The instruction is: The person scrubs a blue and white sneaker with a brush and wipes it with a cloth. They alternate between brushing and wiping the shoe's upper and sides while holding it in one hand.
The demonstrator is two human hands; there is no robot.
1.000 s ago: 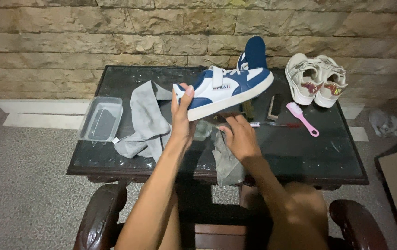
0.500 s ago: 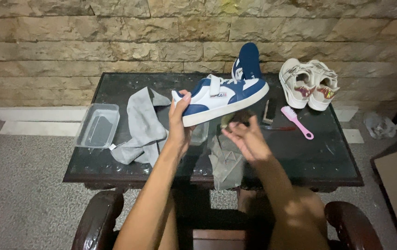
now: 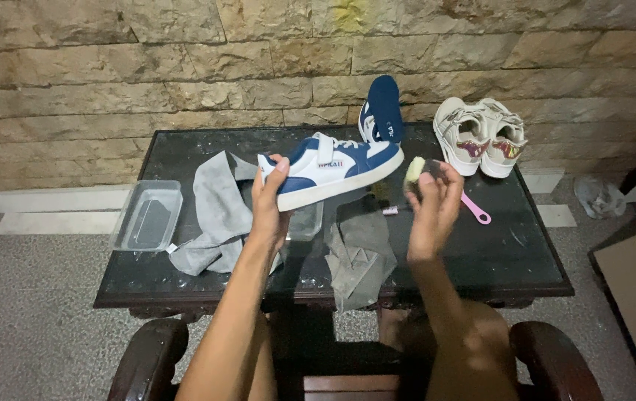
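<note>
The blue-and-white sneaker (image 3: 330, 169) in the left hand (image 3: 269, 204) looks like smooth, faintly glossy synthetic leather with a matt white rubber sole. The right hand (image 3: 433, 208) pinches a pale, porous sponge (image 3: 414, 170), soft and matt. Below, the table top (image 3: 511, 252) is dark glossy glass, speckled with wet drops, set in a carved dark wood frame. Two grey cloths (image 3: 217, 212) lie crumpled on it, matt and woven. At the left edge sits a clear, shiny plastic tub (image 3: 147, 215). To the far right stand worn cream sneakers (image 3: 480, 136), dull and scuffed, near a pink plastic brush (image 3: 475, 209). The far wall (image 3: 147, 67) is rough stone.
</note>
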